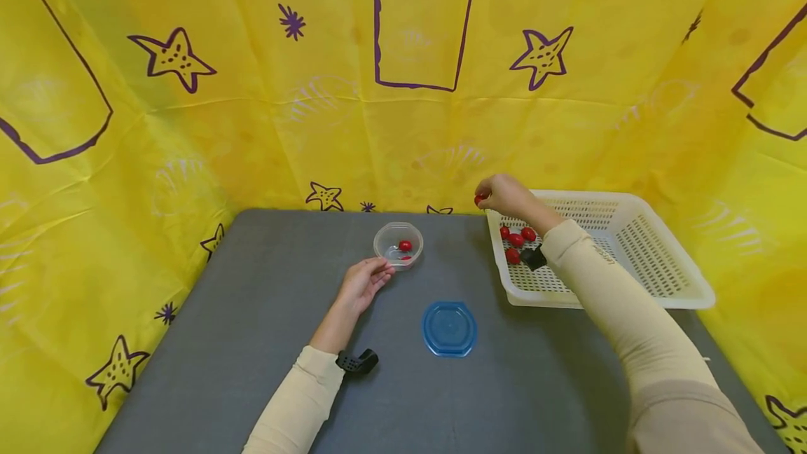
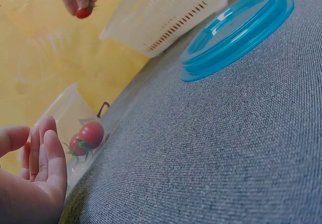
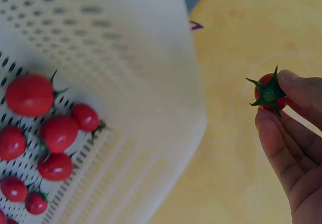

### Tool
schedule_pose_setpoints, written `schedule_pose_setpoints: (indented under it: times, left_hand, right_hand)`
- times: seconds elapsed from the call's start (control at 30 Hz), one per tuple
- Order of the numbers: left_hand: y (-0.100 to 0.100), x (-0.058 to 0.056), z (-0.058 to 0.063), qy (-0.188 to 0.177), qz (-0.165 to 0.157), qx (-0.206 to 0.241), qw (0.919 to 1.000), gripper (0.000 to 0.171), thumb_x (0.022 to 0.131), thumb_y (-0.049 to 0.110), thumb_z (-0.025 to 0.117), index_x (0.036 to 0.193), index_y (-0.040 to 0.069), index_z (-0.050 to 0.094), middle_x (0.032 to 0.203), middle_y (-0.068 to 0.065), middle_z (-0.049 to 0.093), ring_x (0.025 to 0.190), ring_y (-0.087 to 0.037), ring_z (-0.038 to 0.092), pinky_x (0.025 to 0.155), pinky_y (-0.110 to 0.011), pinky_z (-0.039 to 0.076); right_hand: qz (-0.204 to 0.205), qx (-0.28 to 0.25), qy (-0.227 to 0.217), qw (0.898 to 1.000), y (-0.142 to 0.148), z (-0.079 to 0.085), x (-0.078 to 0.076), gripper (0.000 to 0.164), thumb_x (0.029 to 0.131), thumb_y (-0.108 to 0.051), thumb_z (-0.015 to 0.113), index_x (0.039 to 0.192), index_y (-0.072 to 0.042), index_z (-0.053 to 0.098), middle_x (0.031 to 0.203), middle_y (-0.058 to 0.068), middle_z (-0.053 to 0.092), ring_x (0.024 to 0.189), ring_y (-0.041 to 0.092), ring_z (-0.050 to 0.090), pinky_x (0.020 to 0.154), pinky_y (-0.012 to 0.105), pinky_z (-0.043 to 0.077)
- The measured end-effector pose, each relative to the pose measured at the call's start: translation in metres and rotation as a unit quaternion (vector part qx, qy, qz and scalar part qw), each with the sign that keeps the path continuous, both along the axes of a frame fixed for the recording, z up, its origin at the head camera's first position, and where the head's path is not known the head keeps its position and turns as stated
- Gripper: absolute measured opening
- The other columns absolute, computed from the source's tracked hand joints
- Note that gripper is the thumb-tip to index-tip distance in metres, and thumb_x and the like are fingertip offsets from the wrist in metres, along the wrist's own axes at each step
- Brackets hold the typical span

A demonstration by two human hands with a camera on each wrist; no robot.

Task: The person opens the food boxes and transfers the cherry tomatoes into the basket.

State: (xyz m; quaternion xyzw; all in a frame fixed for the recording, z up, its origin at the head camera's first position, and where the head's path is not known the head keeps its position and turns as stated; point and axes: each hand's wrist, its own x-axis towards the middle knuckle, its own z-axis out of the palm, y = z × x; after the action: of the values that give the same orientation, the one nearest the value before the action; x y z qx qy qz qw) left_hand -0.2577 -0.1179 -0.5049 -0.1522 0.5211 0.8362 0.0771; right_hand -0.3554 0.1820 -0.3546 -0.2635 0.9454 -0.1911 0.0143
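My right hand (image 1: 507,196) pinches a cherry tomato (image 3: 269,93) between thumb and fingertips, in the air just beyond the left rim of a white perforated basket (image 1: 684,275). The green calyx faces the right wrist camera. Several more red tomatoes (image 3: 59,133) lie in the basket. My left hand (image 1: 364,282) is at the near left side of a small clear plastic container (image 1: 386,235), its fingers loosely bent against the wall. Two tomatoes (image 2: 91,135) lie inside that container. In the left wrist view, thumb and forefinger are apart.
A blue lid (image 1: 450,329) lies flat on the grey cloth-covered table (image 1: 265,314), nearer than the container and left of the basket. Yellow patterned fabric (image 1: 252,146) hangs behind the table and at both sides, close to the basket's far edge.
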Motion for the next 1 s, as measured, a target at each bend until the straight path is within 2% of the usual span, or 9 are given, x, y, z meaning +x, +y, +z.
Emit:
schedule_pose_setpoints:
  times: [0.37,0.7,1.0]
  left_hand:
    - [-0.001,0.0,-0.001,-0.007,-0.002,-0.01,0.9999,0.014,0.096,0.008,0.058,0.106,-0.002,0.058,0.077,0.0,0.068,0.072,-0.01,0.068,0.07,-0.022,0.056]
    - [-0.001,0.002,-0.002,-0.007,-0.004,-0.011,0.9999,0.016,0.097,0.008,0.057,0.107,-0.003,0.057,0.077,-0.001,0.068,0.072,-0.01,0.068,0.07,-0.021,0.056]
    - [-0.002,0.003,-0.001,-0.004,-0.004,-0.009,0.9999,0.009,0.096,0.008,0.057,0.102,0.0,0.058,0.077,0.0,0.068,0.072,-0.01,0.068,0.071,-0.021,0.056]
  right_hand:
    - [-0.031,0.003,-0.013,0.999,0.043,-0.01,0.002,0.026,0.087,-0.006,0.068,0.106,0.01,0.068,0.104,0.027,0.07,0.098,0.041,0.065,0.089,0.052,0.051]
    - [-0.076,0.014,-0.047,0.996,0.076,-0.029,0.003,0.022,0.085,-0.006,0.069,0.1,0.01,0.069,0.097,0.026,0.071,0.085,0.034,0.064,0.081,0.048,0.053]
    - [-0.113,0.045,-0.066,0.99,0.105,-0.046,0.0,0.022,0.083,-0.008,0.07,0.098,0.009,0.069,0.093,0.023,0.071,0.078,0.031,0.064,0.077,0.049,0.053]
